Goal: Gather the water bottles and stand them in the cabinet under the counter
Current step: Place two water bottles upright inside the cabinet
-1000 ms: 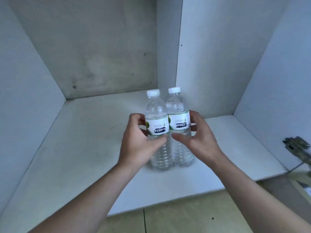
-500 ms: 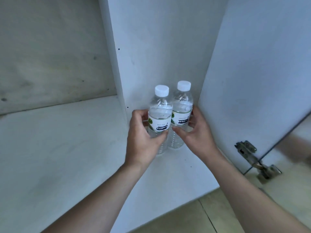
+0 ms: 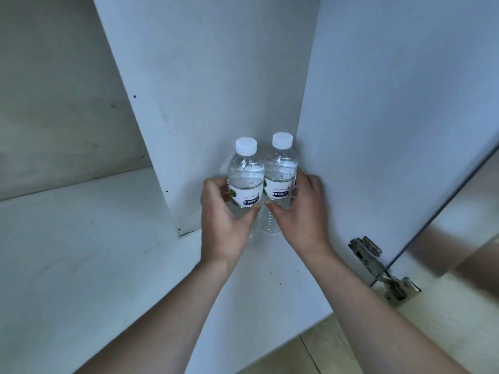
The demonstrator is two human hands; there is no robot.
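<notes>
Left hand (image 3: pixel 228 220) and right hand (image 3: pixel 301 211) each grip a bottle (image 3: pixel 245 182), apparently standing in the cabinet shelf's (image 3: pixel 81 265) back corner; next, let go.

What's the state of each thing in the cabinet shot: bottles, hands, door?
left bottle: upright, capped, gripped by left hand
right bottle: upright, capped, gripped by right hand
both bottles: touching, in the corner
cabinet door: open
hinge: exposed
</notes>
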